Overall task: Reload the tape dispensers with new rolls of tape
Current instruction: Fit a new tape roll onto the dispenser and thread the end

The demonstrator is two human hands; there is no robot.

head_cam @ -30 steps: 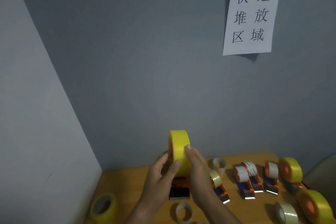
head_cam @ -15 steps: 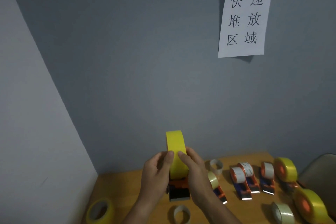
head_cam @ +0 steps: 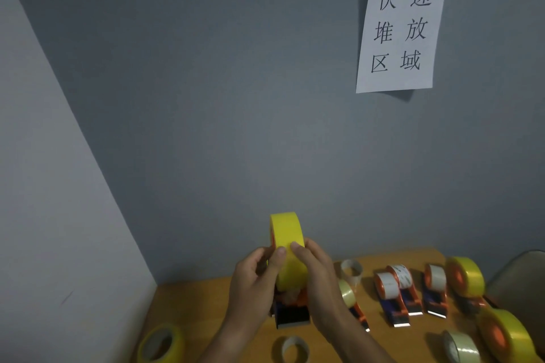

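Since a second ago the yellow tape roll has turned from slightly angled, with a bit of orange hub showing, to almost edge-on; both thumbs have slid onto its outer band. Reads as: roll is seated on the dispenser, person now likely feeling for the loose tape end to thread it.

Left to right: left hand grips the roll's left side, thumb pressed on the yellow band. Roll stands upright on edge between the hands, held above the wooden table; its hub axis runs left-right, tread faces the camera. Dispenser sits directly under the roll, long axis toward the viewer, dark cutter end pointing at the camera. Right hand grips the roll's right side, thumb on the band, near the left thumb.

Further right on the table, a row of other loaded dispensers, well apart from the hands.
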